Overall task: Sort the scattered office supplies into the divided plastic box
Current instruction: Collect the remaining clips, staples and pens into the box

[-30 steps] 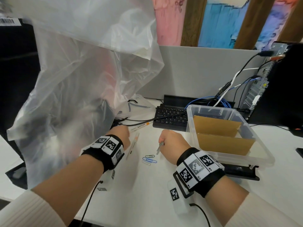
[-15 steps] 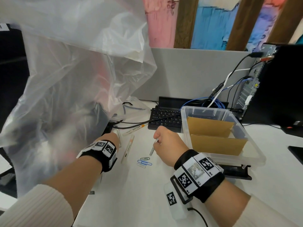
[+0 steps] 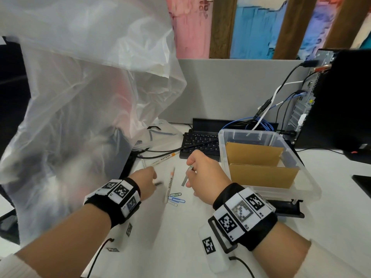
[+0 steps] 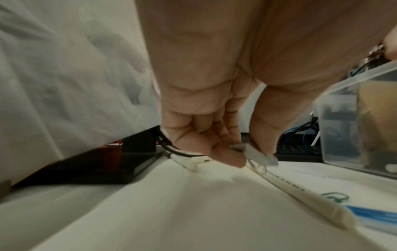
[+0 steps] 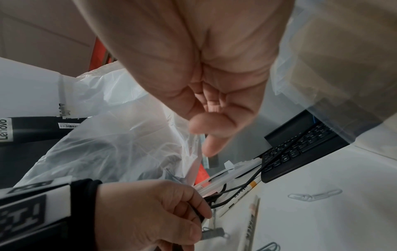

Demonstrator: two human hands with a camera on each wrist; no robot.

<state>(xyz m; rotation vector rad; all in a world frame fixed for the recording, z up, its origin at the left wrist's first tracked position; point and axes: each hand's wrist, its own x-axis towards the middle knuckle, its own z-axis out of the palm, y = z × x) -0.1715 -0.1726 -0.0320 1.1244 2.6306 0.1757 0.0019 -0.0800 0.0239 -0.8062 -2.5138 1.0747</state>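
Meanwhile, a grey staple strip (image 3: 187,175) is pinched by the right hand (image 3: 206,177); another (image 4: 255,152) is pinched by the left hand (image 3: 145,184). Both should be carried level over the divided box (image 3: 301,173) rim.

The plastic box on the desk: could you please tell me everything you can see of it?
The plastic box is clear, rectangular and lidless, with a rolled rim. Two brown cardboard dividers stand across it, making compartments; no supplies show inside. It sits level on the white desk, right of the right hand, with the keyboard at its far left corner. Neither hand touches it.
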